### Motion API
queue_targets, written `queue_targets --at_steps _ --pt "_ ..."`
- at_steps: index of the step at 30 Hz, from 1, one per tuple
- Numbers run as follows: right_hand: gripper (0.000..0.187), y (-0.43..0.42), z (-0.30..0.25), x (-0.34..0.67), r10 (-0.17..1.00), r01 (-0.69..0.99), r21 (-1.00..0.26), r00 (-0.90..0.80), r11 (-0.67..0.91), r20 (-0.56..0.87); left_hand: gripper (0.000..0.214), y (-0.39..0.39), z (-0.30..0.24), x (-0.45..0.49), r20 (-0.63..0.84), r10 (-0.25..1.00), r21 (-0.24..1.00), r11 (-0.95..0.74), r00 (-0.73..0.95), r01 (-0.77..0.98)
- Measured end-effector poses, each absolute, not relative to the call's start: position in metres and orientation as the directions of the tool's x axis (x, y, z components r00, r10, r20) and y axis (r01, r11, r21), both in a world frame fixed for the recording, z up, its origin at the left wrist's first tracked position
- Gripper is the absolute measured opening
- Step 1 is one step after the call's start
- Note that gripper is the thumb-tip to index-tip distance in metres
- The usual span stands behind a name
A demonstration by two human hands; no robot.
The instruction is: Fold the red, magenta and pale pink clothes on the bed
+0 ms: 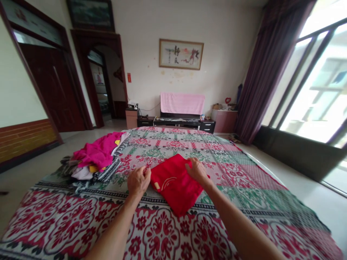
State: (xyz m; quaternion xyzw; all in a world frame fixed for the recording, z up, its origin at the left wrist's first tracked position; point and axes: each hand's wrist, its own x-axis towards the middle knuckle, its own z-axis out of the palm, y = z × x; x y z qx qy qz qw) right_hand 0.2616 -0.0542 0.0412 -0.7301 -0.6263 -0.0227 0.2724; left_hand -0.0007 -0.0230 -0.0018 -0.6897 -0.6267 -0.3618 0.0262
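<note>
A folded red garment [177, 186] lies on the patterned bedspread in front of me, its corners turned so it looks like a diamond. Pale curved lines and a small light patch mark its left side. At its left corner, my left hand [139, 179] is closed, fingertips pinched at the cloth's edge. My right hand [197, 170] grips the upper right edge, thumb over the top and the other fingers partly hidden. To the left sits a loose pile of clothes, with a bright pink garment [97, 151] on top and grey, white and patterned pieces beneath.
The flowered bedspread [162, 234] covers the wide surface under my arms. Beyond its far edge stands a low black cabinet [207, 126] with a screen under a pink cloth [183, 103]. Doorways are at the left; a purple curtain [260, 79] and windows at the right.
</note>
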Motion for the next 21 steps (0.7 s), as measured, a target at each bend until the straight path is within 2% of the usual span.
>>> queue_targets --at_steps 2,4,6,10,15,21 --pt "0.036 -0.04 0.037 0.279 0.896 0.903 -0.374 0.333 -0.213 0.294 0.034 -0.025 -0.003 -0.001 0.551 0.833 0.348 -0.177 -0.048 0.921" --pt "0.042 -0.029 0.029 0.289 0.911 0.892 -0.369 0.354 -0.261 0.21 0.031 -0.027 -0.005 0.0 0.542 0.839 0.319 -0.158 -0.043 0.935" --pt "0.043 -0.021 0.022 0.292 0.928 0.903 -0.358 0.32 -0.239 0.19 0.024 -0.028 -0.007 0.001 0.52 0.854 0.314 -0.181 -0.01 0.932" --pt "0.027 -0.01 0.015 0.288 0.936 0.921 -0.36 0.248 -0.148 0.251 0.021 -0.028 -0.002 0.007 0.45 0.893 0.388 -0.217 0.021 0.896" --pt "0.019 -0.004 0.017 0.295 0.934 0.87 -0.486 0.241 -0.086 0.266 0.027 -0.013 0.009 0.012 0.363 0.926 0.487 -0.093 -0.104 0.869" --pt "0.028 -0.004 0.014 0.303 0.89 0.77 -0.636 0.328 -0.058 0.316 0.029 0.03 0.015 0.018 0.361 0.918 0.519 -0.052 -0.164 0.853"
